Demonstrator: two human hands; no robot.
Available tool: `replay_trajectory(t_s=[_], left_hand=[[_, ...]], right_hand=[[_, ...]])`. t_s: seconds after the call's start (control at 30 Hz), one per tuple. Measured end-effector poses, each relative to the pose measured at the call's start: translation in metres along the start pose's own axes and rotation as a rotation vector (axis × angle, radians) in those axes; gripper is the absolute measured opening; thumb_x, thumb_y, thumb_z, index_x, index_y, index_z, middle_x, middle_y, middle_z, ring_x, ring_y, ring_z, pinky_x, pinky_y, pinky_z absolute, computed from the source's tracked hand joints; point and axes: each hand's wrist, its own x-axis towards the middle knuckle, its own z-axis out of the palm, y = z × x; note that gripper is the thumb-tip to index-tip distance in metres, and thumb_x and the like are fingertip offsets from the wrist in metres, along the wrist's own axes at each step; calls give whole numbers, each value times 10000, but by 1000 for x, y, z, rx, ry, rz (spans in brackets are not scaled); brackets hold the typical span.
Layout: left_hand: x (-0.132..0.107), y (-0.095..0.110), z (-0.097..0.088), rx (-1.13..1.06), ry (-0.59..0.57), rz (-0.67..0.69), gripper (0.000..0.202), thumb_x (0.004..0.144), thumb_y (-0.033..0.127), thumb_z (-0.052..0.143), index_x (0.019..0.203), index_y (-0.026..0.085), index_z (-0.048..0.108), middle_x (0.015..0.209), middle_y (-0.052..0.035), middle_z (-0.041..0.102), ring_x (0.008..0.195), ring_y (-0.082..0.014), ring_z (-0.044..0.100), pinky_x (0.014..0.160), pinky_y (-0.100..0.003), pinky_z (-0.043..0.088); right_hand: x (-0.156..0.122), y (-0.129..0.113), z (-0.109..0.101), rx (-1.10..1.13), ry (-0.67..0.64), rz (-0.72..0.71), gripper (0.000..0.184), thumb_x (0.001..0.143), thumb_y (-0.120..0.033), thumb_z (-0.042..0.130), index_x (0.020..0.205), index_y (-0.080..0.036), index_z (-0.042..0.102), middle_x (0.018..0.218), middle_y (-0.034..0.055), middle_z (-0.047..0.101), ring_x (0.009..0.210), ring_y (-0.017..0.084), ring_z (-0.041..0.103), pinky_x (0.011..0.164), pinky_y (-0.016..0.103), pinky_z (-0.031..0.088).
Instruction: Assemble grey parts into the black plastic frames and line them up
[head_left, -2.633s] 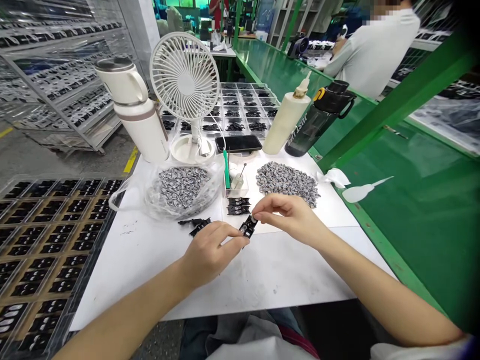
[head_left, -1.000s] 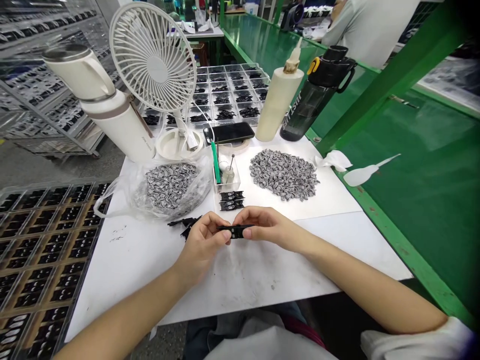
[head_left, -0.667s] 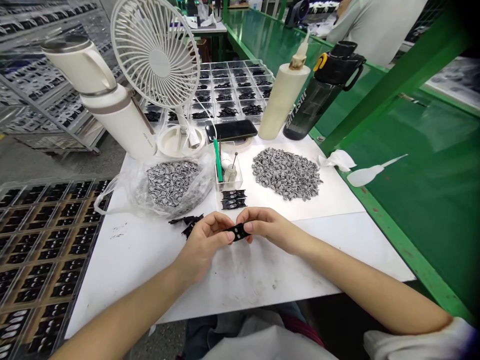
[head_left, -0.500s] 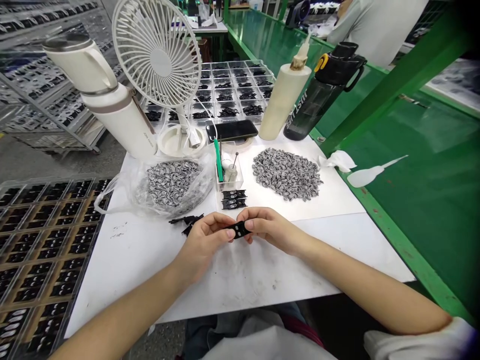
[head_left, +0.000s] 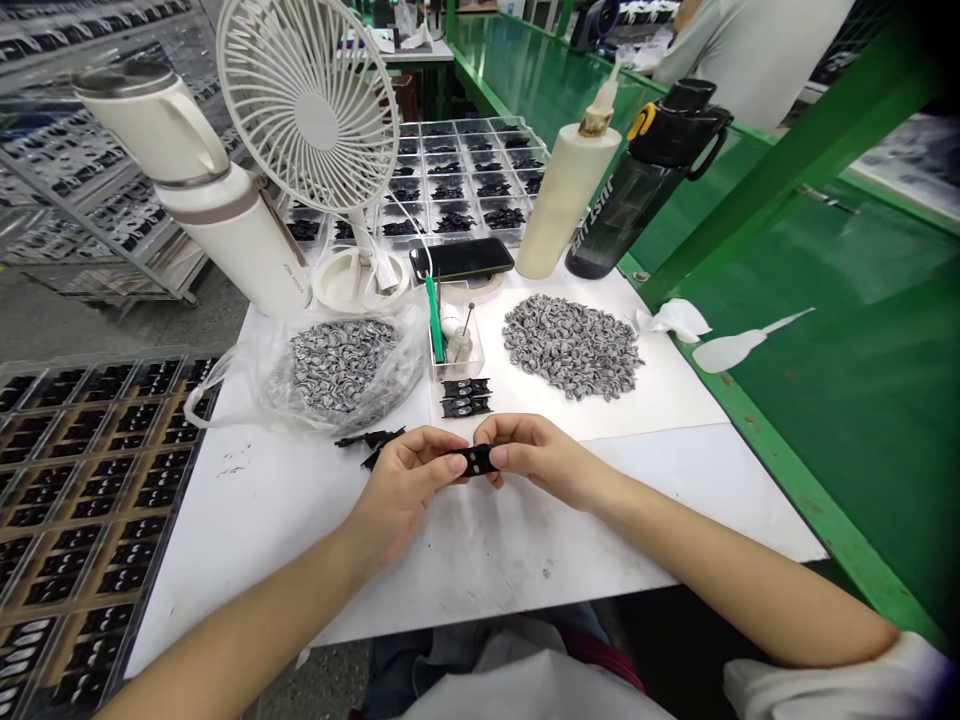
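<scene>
Above the table, the left hand and right hand pinch 1 black piece by its ends, apparently pressing or checking it; the next move calls for an even grip. Beyond lie black strips, then, farther right, a gray pile.

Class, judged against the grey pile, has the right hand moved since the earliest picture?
Yes: against the grey pile, the right hand has moved left and toward the person, no longer overlapping the pile's edge.

Factory workshop: loaded rack, parts trays.
</scene>
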Motion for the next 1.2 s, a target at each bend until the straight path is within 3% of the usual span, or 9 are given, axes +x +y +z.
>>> replay_trajectory(t_s=[0.33, 0.53, 0.83, 1.03, 1.2], left_hand=[[-1, 1, -1, 14, -44, -2, 55, 729, 142, 615, 765, 161, 578, 726, 12, 627, 734, -99, 579, 759, -245, 440], [-1, -1, -4, 62, -2, 35, 273, 712, 169, 637, 954, 229, 526, 745, 34, 591, 703, -81, 544, 697, -218, 404], [1, -4, -5, 57, -64, 47, 198, 710, 209, 622, 888, 203, 533, 755, 16, 584, 698, -113, 560, 676, -239, 382], [1, -4, -5, 41, -21, 17, 206, 677, 205, 644, 830, 207, 506, 687, 27, 553, 677, -117, 528, 673, -248, 363], [0, -5, -7, 94, -52, 99, 192, 669, 196, 642, 809, 195, 510, 671, 30, 490, 661, -103, 474, 668, -238, 352]], right_hand=[[-2, -1, -1, -29, -10, -6, 185, 672, -261, 640, 746, -114, 557, 656, -6, 544, 570, 78, 510, 569, 217, 402], [0, 0, 1, -12, -30, -17, 180, 687, -250, 628, 773, -114, 547, 707, 15, 568, 615, 94, 526, 576, 226, 411], [1, 0, 0, -22, -43, 19, 199, 681, -266, 626, 786, -117, 546, 725, 41, 587, 648, 118, 537, 577, 241, 417], [2, 0, 1, -67, 8, 15, 186, 693, -260, 626, 795, -111, 579, 711, 21, 567, 615, 97, 522, 576, 238, 431], [4, 0, -1, -69, -13, 11, 185, 680, -241, 639, 801, -110, 590, 684, 8, 567, 582, 88, 520, 566, 233, 426]])
